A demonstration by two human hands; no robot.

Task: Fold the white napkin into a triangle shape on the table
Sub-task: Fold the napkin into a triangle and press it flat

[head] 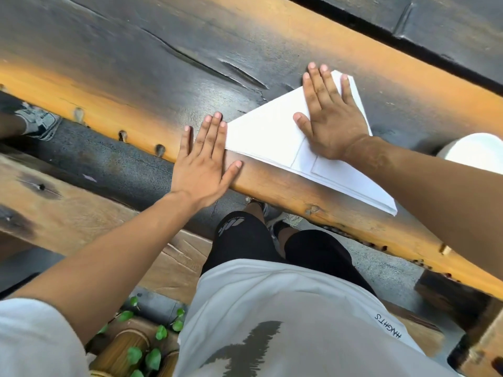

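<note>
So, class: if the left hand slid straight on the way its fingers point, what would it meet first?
Probably nothing: past the left hand, only bare dark table shows. The white napkin lies beside its fingertips, not ahead.

A rustic eating place, seemingly: charred slab-wood table (163, 58), matching bench (68, 202), bamboo planter (128, 346).

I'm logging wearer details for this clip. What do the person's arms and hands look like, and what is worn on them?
Both forearms are bare. The left hand and right hand wear no gloves, rings or watch. A short light grey sleeve covers the left upper arm.
</note>
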